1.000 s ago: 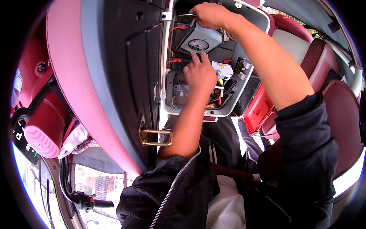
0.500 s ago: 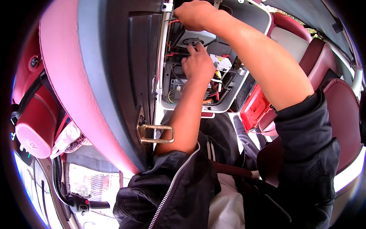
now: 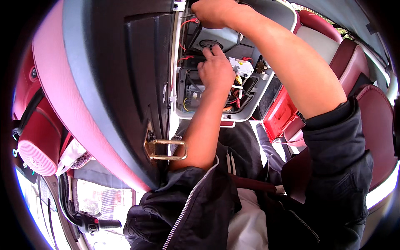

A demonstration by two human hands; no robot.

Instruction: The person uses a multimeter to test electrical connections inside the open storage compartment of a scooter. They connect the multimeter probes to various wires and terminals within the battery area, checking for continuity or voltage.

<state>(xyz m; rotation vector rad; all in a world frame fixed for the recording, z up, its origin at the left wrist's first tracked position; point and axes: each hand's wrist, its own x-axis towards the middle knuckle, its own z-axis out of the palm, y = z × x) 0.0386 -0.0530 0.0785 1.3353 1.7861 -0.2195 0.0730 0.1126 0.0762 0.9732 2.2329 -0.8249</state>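
Observation:
My left hand point(image 3: 216, 70) reaches into the grey storage compartment point(image 3: 196, 117). Two of its fingers stretch out and touch the round vent on a grey metal box point(image 3: 223, 38); the other fingers are partly hidden. Above it, at the top edge, my right hand point(image 3: 213, 13) is closed beyond the metal box. A thin dark tip pokes out at its left side, but I cannot make out what it is. Close by, a red-sleeved wire terminal point(image 3: 194, 20) lies along the left wall. A white module with a yellow label point(image 3: 241, 67) sits right of my left hand.
A raised black seat base point(image 3: 125, 83) with a gold metal loop point(image 3: 168, 150) stands at the left. Wires and connectors fill the lower recess point(image 3: 239, 98). On the right are a red plastic case point(image 3: 279, 114) and maroon seats point(image 3: 377, 133). A handlebar grip point(image 3: 109, 223) is at lower left.
The raised seat base has shifted left in view. The metal box looks turned, showing more of its top, and the red terminal is more visible. My left hand stays at the vent.

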